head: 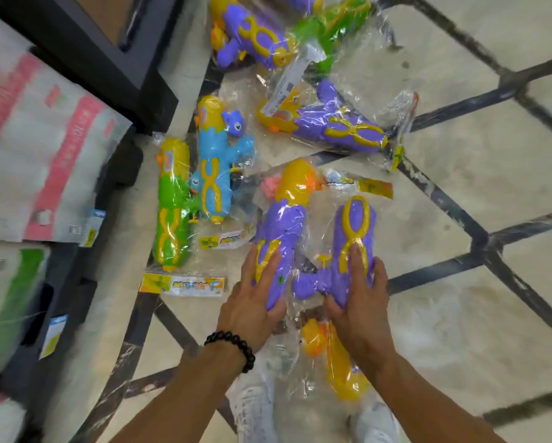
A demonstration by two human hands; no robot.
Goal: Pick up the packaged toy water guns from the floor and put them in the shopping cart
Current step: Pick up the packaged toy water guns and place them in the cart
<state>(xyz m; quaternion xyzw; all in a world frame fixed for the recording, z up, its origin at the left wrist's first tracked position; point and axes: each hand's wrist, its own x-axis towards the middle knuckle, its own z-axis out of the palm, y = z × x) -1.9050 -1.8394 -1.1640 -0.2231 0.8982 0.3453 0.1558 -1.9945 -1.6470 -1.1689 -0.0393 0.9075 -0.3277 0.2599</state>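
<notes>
Several packaged toy water guns lie in clear bags on the tiled floor. My left hand (pixel 255 302) grips the lower end of a purple and yellow gun (pixel 287 215). My right hand (pixel 361 295) grips a second purple gun (pixel 353 228) right beside it, thumb under and fingers over its body. A yellow part of a gun (pixel 335 359) shows below my right hand. A green gun (pixel 170 206) and a blue gun (pixel 215 164) lie to the left. More purple guns (pixel 332 123) (pixel 252 33) lie farther ahead. No shopping cart is in view.
A dark shelf unit (pixel 114 59) with boxed goods (pixel 38 148) runs along the left edge. Price tags (pixel 92 228) hang on the shelf front. My white shoes (pixel 255 407) stand on the floor below my arms. The floor has beige tiles with dark lines (pixel 460 103).
</notes>
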